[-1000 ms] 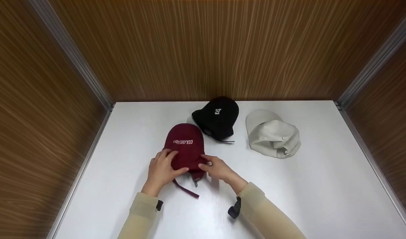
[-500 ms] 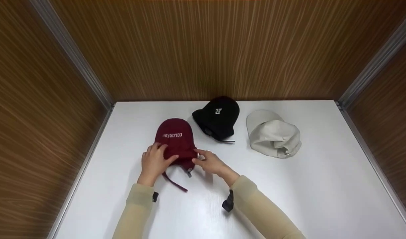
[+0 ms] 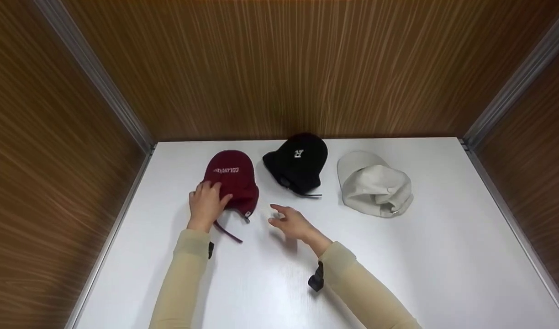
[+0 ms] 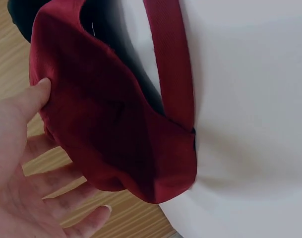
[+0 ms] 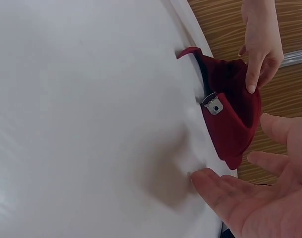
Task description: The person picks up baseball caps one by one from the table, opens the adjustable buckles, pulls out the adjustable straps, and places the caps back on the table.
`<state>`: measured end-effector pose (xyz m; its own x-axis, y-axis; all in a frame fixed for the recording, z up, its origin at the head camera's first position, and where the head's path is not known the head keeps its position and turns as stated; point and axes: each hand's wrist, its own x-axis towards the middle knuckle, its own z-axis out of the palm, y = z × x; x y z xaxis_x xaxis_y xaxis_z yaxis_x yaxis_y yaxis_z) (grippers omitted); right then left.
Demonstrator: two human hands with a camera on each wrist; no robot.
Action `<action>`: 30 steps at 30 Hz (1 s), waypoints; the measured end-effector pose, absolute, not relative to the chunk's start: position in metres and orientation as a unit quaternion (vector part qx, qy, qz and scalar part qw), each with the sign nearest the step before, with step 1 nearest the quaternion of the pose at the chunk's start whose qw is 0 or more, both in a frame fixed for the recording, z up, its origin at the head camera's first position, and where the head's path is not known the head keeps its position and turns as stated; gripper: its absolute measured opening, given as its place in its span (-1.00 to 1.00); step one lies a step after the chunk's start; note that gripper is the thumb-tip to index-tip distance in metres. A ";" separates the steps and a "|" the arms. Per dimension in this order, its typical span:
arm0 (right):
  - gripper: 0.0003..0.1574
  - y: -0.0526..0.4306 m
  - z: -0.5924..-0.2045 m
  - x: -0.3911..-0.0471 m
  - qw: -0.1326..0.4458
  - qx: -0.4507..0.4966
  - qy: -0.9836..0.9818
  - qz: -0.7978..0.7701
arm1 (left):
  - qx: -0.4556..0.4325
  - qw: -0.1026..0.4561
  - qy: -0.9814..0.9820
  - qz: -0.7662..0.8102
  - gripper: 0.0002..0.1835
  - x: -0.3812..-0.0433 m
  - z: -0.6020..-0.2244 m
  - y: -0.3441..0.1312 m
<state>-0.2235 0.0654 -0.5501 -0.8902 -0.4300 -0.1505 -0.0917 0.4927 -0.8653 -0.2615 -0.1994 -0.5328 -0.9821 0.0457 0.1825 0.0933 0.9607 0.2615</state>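
A maroon baseball cap (image 3: 236, 180) with white "COLORADO" lettering lies at the left of the white table, brim toward the back wall. My left hand (image 3: 204, 204) grips its crown from the left side. The left wrist view shows the thumb (image 4: 42, 91) on the fabric and the fingers spread along the crown's far side. A loose strap (image 3: 229, 232) trails toward me, and a metal buckle (image 5: 213, 104) shows at the rear opening. To the right, my right hand (image 3: 294, 224) hovers apart from the cap, fingers extended and holding nothing.
Beside the maroon cap, near the back wall, sits a black cap (image 3: 304, 160) with a white "R". Farther right lies an off-white cap (image 3: 375, 185), its opening partly facing me. Wood-grain panels (image 3: 279, 68) enclose the white table (image 3: 398, 269) at the back and sides.
The maroon cap has slid left and toward the back wall with my left hand on it. My right hand has let go of its edge. The black and off-white caps stay put.
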 end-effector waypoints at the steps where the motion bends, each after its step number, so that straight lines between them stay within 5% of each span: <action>1: -0.32 0.066 -0.550 -0.224 0.175 -0.154 0.846 -0.479 | -0.032 0.090 -0.986 -0.134 -0.43 -0.264 -0.533 -0.200; 15: -0.33 0.072 -0.555 -0.223 0.164 -0.170 0.846 -0.478 | 0.032 0.089 -0.983 -0.160 -0.48 -0.295 -0.540 -0.209; 30: -0.38 0.089 -0.543 -0.216 0.117 -0.162 0.863 -0.465 | 0.008 0.129 -0.976 -0.177 -0.48 -0.286 -0.534 -0.186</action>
